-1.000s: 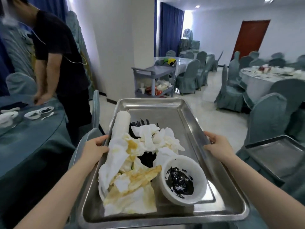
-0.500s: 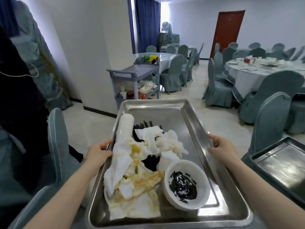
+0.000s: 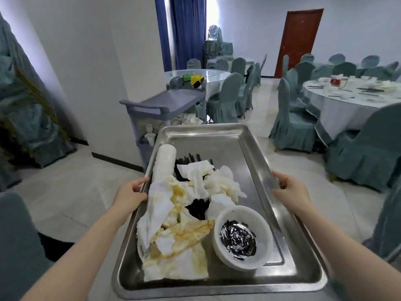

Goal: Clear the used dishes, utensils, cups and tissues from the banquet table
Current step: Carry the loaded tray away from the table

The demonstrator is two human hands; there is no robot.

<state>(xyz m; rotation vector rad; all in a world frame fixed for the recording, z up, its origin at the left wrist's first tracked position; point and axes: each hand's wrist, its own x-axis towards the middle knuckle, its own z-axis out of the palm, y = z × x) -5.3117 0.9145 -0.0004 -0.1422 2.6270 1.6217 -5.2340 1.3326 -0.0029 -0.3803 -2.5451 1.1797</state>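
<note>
A steel tray (image 3: 249, 153) is carried level in front of me. My left hand (image 3: 130, 195) grips its left rim and my right hand (image 3: 289, 191) grips its right rim. On the tray lie stained white tissues (image 3: 173, 231), a white bowl (image 3: 242, 235) smeared with dark sauce, a stack of white cups (image 3: 165, 162) lying on its side, and black chopsticks (image 3: 186, 161) partly buried under the tissues.
A grey service cart (image 3: 165, 106) with white dishes on its lower shelf stands straight ahead by a white pillar. Round tables with grey-covered chairs (image 3: 290, 120) fill the right side; the right table (image 3: 355, 101) holds used dishes. A chair back (image 3: 15, 235) is at my lower left.
The view has swung right, away from the first table and the person in black. The cart is now closer and straight ahead. Both hands keep the same hold on the tray.
</note>
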